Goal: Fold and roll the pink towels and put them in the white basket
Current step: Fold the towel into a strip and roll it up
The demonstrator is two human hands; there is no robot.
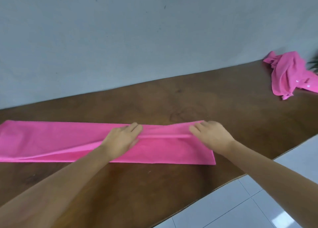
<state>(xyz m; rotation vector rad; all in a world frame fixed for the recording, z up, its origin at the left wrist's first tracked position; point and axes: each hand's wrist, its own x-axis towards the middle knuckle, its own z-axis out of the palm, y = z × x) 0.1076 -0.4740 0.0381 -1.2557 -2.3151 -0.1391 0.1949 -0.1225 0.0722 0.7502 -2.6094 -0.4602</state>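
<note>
A long pink towel lies flat across the brown wooden table, folded lengthwise into a strip. My left hand and my right hand both sit on its right end, with a raised fold edge stretched taut between them. Each hand pinches that edge, thumb under and fingers on top. A second pink towel lies crumpled at the table's far right, against the wall. The white basket is not in view.
A grey wall runs along the table's far edge. The near table edge slants at lower right, with white floor tiles beyond it. A bit of green plant shows at the right frame edge.
</note>
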